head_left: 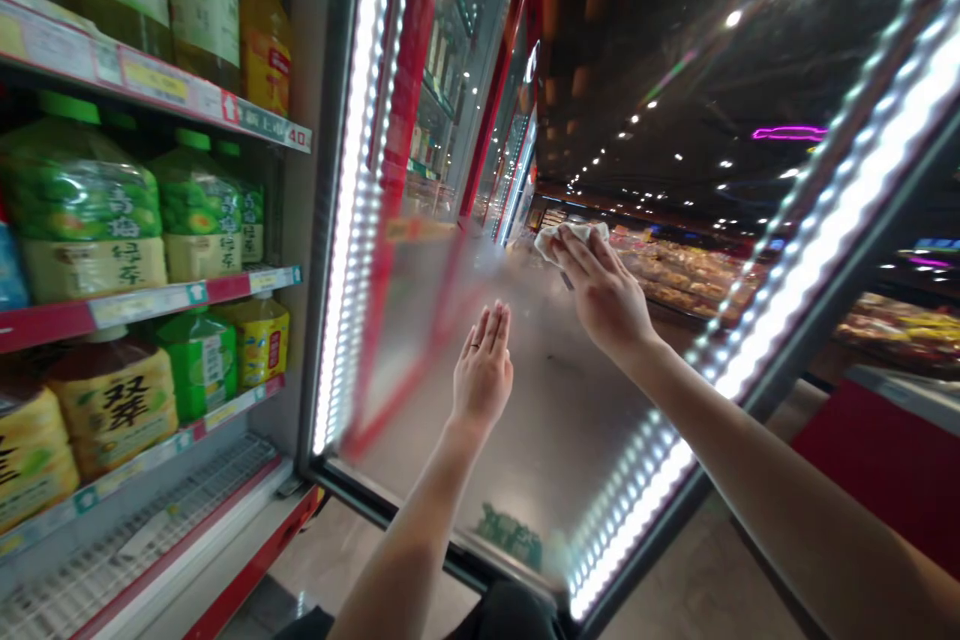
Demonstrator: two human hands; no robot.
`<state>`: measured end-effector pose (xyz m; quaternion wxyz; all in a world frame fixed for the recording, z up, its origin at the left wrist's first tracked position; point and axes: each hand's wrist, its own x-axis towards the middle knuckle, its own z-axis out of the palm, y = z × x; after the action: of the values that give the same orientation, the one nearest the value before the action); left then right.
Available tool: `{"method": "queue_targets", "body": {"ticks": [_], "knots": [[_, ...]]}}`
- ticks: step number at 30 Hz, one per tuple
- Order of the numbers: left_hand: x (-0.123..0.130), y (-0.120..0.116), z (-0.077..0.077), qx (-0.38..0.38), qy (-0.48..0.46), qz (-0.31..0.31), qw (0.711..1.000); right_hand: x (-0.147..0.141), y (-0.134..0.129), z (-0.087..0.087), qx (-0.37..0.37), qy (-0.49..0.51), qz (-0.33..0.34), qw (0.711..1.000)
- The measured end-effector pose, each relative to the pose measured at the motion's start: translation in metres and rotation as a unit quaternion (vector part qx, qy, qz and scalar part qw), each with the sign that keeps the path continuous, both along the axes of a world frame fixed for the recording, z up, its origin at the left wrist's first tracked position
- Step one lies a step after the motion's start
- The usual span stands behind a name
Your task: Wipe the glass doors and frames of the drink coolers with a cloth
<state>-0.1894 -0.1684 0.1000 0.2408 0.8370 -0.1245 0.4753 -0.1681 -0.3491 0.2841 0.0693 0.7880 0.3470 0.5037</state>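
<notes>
My right hand presses a folded white cloth against the glass door, its fingers spread over the cloth. Lower down and to the left is my left hand, empty, with straight fingers side by side and a ring on one of them. Its palm faces the glass; whether it touches the pane I cannot tell. A hazy, fogged patch shows on the glass just above and left of my left hand. The door stands open, and bright LED strips run along its frame.
At the left, cooler shelves hold large green tea bottles and an orange drink bottle. A wire rack forms the bottom level. More red-framed cooler doors and produce displays appear through the glass.
</notes>
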Motion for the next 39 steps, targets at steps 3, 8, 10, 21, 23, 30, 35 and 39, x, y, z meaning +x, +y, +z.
{"method": "queue_targets", "body": {"ticks": [3,8,10,21,23,30,35,39], "knots": [[0.0,0.0,-0.001,0.0,0.003,0.001,1.0,0.001,0.013,0.002,-0.025,0.012,-0.001,1.0],[-0.001,0.005,0.001,0.008,0.011,0.004,1.0,-0.006,-0.001,-0.003,-0.051,0.005,-0.008,0.999],[-0.002,0.008,0.003,0.016,0.01,0.012,1.0,-0.006,-0.005,-0.002,-0.038,-0.005,-0.011,0.999],[-0.007,0.024,0.006,0.019,0.026,0.047,0.998,0.002,0.035,-0.006,-0.086,0.048,0.026,0.995],[-0.007,0.027,0.006,0.02,0.028,0.054,0.998,0.001,0.031,-0.007,-0.075,0.042,0.021,0.996],[-0.006,0.029,0.002,0.008,0.037,0.037,0.999,0.017,0.066,0.003,-0.028,0.034,0.021,0.999],[-0.008,0.028,0.002,-0.009,0.043,0.024,0.999,0.01,0.063,0.001,-0.083,0.047,0.04,0.995],[-0.009,0.031,0.003,-0.014,0.039,0.018,0.999,0.011,0.063,0.007,-0.063,0.038,0.035,0.997]]}}
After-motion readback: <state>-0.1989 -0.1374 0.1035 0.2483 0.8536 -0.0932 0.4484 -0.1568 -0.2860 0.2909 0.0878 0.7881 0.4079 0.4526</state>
